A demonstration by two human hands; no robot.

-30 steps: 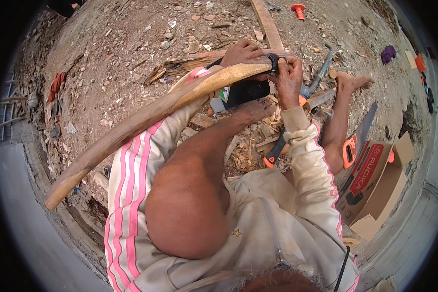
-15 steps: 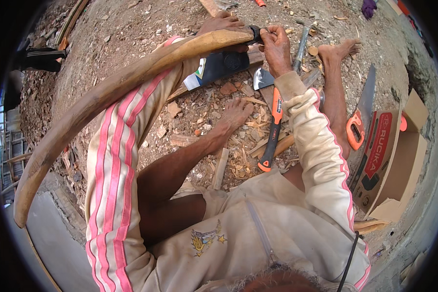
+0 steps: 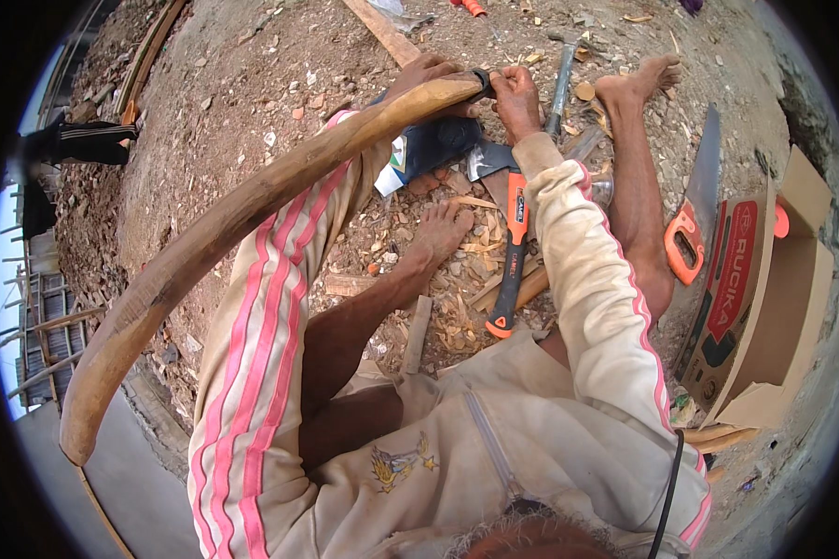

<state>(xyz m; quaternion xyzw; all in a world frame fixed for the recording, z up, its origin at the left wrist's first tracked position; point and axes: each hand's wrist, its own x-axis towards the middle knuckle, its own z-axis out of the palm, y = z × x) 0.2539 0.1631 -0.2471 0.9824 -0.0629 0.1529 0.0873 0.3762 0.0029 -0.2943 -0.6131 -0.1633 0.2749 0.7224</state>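
Note:
A long, curved wooden handle (image 3: 224, 219) slants from the lower left up to my hands, lying over my left sleeve. My left hand (image 3: 429, 74) is closed around its upper end, the fingers partly hidden behind the wood. A black strip (image 3: 482, 84) wraps that end. At the strip, my right hand (image 3: 517, 98) is closed in a pinch; the fingertips partly hide what they hold. Just below my hands lies a dark blue-black object with a white label (image 3: 429, 144), its kind unclear. Beside it, a hatchet (image 3: 511, 242) with an orange and black handle rests near my right wrist.
A handsaw (image 3: 694, 205) with an orange grip lies right of my right leg, beside an open cardboard box (image 3: 764, 307). A hammer (image 3: 561, 88) lies beyond my right hand. Wood chips (image 3: 457, 270) cover the ground between my feet. Dark clothing (image 3: 89, 144) shows at far left.
The whole view has shifted slightly, and the wooden handle's lower end sits further right and lower in the picture. Both hands keep their places at its upper end.

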